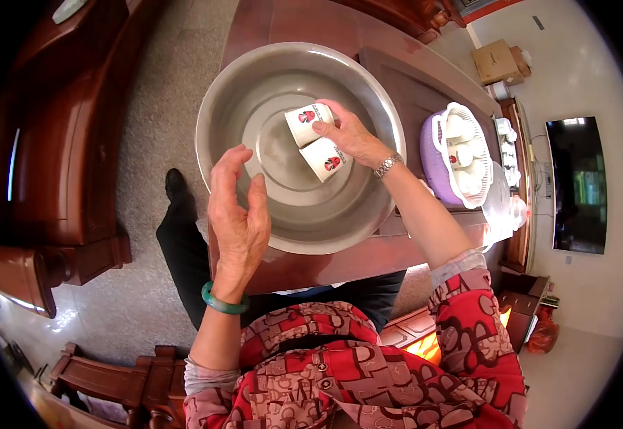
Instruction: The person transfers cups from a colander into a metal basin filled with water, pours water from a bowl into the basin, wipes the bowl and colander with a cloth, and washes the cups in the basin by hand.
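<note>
A wide metal basin (283,232) stands on the dark red table, with what looks like shallow water in it. Over its middle, my right hand (350,136) grips two white paper cups side by side. The upper cup (299,123) and the lower cup (318,159) each carry a red and black printed figure. My right thumb rests on the upper cup, and the other fingers are partly hidden behind the cups. At the basin's left rim my left hand (240,207) is raised, fingers curved and thumb apart, with nothing in it.
To the right on the table (290,275) sits a purple and white basket (436,154) holding several white cups. A clear plastic container (498,204) is beside it. Farther right are a television (577,186) and a cardboard box (496,63). A wooden bench (61,143) lies left.
</note>
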Tool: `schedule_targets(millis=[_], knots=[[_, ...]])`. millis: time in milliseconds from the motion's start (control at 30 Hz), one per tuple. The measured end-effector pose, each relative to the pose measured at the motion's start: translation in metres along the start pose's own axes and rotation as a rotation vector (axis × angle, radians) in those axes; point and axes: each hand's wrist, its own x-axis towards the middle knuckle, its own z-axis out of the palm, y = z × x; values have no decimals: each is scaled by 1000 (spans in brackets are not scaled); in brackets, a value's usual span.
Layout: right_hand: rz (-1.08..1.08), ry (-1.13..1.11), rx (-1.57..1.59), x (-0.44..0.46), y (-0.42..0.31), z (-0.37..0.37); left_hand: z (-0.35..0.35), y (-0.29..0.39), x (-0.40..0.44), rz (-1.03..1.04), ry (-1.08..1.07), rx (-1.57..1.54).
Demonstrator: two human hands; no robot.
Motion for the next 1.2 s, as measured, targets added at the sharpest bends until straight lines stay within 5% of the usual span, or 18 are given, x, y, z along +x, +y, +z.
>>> schedule_targets(millis=[533, 600, 733, 833, 933, 967, 1033, 1100, 1133, 1200], knots=[[45, 142, -200, 0, -7, -12, 2, 13, 4, 75, -156, 237], [-346, 360, -690, -13, -13, -12, 5, 15, 7, 69, -262, 326], [-642, 489, -937, -41, -15, -2, 17, 9, 17, 146, -434, 474], [-578, 658, -775, -56, -27, -5, 33, 2, 25, 216, -525, 626], [-597, 521, -760, -76, -30, 1, 52, -4, 34, 222, -618, 651], [-621, 420, -741, -82, -31, 4, 58, -4, 39, 141, -667, 720], [-665, 630, -626, -83, -31, 3, 74, -13, 50, 67, -718, 792], [-485, 709, -484, -88, -31, 3, 84, -27, 57, -43, -770, 878], [-442, 575, -569, -93, -25, 2, 89, -30, 57, -29, -778, 891], [-430, 604, -535, -101, -16, 4, 104, -33, 59, -146, -653, 843]])
